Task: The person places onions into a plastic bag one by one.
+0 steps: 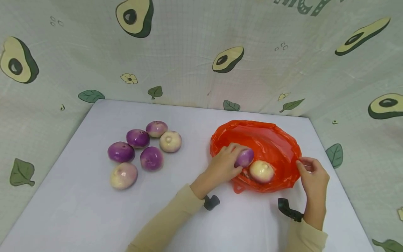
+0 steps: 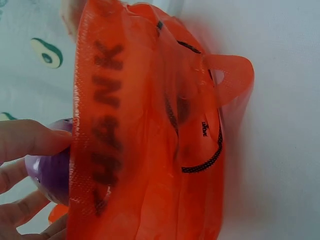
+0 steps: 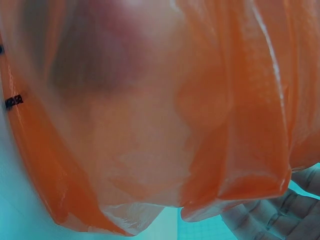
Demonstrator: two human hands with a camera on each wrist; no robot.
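My left hand (image 1: 224,163) grips a purple onion (image 1: 244,158) over the left part of an open red plastic bag (image 1: 280,171). In the left wrist view the thumb and fingers wrap that onion (image 2: 49,170) just beyond the bag's rim, and dark lettering shows on the bag's side (image 2: 145,125). A pale onion (image 1: 262,171) lies inside the bag, close to the held one. My right hand (image 1: 315,176) pinches the bag's rim at its right side. From the right wrist, the bag wall (image 3: 150,150) fills most of the view, with the fingers (image 3: 280,215) at its lower right edge.
On the left of the white table (image 1: 78,210) sits a group of several onions: purple ones such as this onion (image 1: 121,152), a pale onion (image 1: 170,141) and a pinkish-white onion (image 1: 124,175). An avocado-print cloth (image 1: 182,52) hangs behind the table.
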